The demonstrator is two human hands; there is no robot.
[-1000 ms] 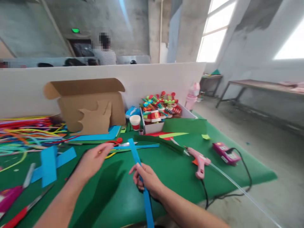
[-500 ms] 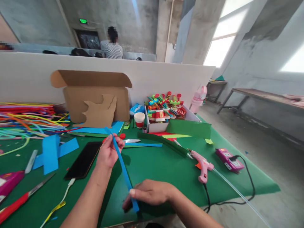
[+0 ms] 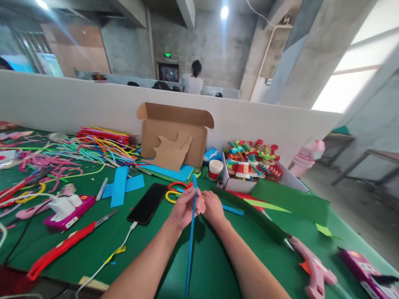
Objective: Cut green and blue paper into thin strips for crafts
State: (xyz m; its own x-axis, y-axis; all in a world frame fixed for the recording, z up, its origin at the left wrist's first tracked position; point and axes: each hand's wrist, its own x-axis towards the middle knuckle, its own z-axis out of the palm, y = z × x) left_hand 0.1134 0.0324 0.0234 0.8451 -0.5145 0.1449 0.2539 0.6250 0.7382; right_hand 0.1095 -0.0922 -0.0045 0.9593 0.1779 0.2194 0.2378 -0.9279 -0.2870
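Note:
In the middle of the head view, my left hand [image 3: 184, 207] is closed in a pinch on a narrow blue paper strip [image 3: 191, 245]. The strip's tip pokes up above the fingers, and its long end hangs toward the table's front edge. My right hand [image 3: 214, 206] is right beside the left, fingers curled inward; what they grip is hidden. Just behind the hands lie scissors with red and yellow handles [image 3: 170, 197]. Another blue strip [image 3: 233, 210] lies to the right of my right hand. A black phone [image 3: 147, 203] rests left of my left hand.
A pink glue gun [image 3: 314, 265] lies at right, near a purple power block [image 3: 363, 270]. Red-handled scissors [image 3: 65, 249] and crossed blue paper pieces [image 3: 120, 187] are at left. Behind stand a cardboard box [image 3: 174, 133], a paper cup [image 3: 215, 169] and a tray of finished figures [image 3: 241, 185].
My right hand has left the strip's lower end and moved up beside my left hand. The strip's lower end now hangs toward me. The view has swung left.

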